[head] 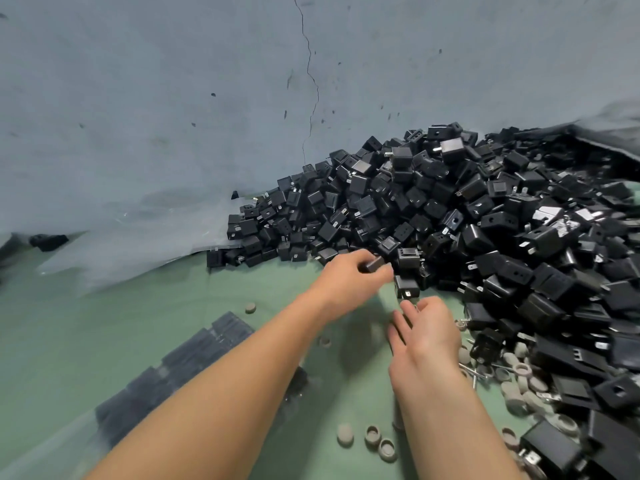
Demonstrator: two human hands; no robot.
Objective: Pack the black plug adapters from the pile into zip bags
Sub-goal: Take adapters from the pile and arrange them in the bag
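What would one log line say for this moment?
left hand grips adapter | right hand at second adapter, grasp unclear | pile large | packed bag lies left

No readable text, label or number on anything.

Premises: a small-parts packing workshop, not a household. Evidence follows.

- **Stock:** a pile of identical black plug adapters (pixel 485 220) is heaped in bulk from the centre to the right edge of a green surface (pixel 86 323). Whether this is floor or counter cannot be told.
- **Loose parts:** grey round caps (pixel 372 434) lie scattered along the near edge.
- **Packed goods:** clear zip bags (pixel 194 355), filled with rows of adapters, lie at the near left.
- **Fabric:** the bare grey wall (pixel 173 98) behind is scuffed, shows a long crack (pixel 313 84), and has plastic sheeting (pixel 138 237) along its foot.
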